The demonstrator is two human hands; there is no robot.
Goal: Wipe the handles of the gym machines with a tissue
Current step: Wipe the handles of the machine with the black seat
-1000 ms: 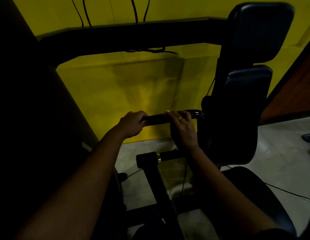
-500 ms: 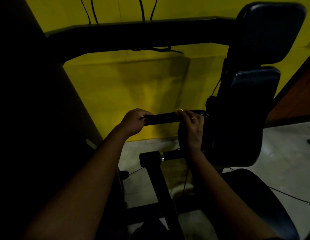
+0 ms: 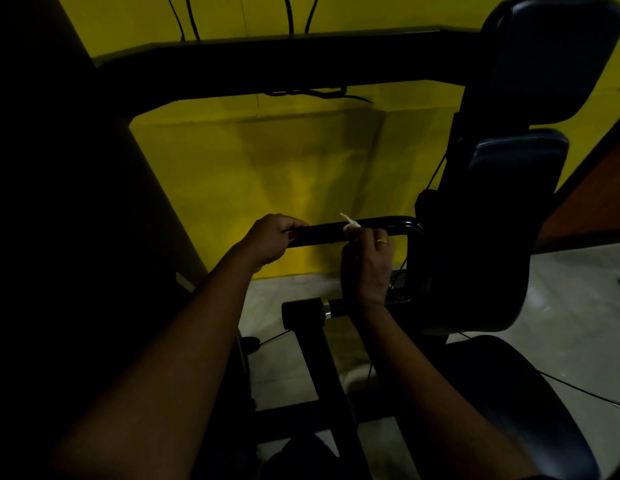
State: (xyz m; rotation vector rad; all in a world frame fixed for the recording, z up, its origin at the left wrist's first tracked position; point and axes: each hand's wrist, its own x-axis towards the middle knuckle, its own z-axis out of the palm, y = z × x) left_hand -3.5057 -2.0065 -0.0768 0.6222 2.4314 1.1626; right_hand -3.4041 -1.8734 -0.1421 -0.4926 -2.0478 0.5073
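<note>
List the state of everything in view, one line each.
left hand: grips the left end of the handle
right hand: fingers curled over the handle, holding the tissue against it
tissue: crumpled, one corner poking up above the handle
handle: horizontal, held by both hands
back pad: upright, untouched

- Tissue (image 3: 350, 225): mostly hidden under right hand (image 3: 367, 265); only a pale scrap shows.
- Handle (image 3: 322, 233): left end covered by left hand (image 3: 272, 242).
- Left of frame: too dark to tell.
- Seat (image 3: 530, 403): cut off, lower right.
</note>
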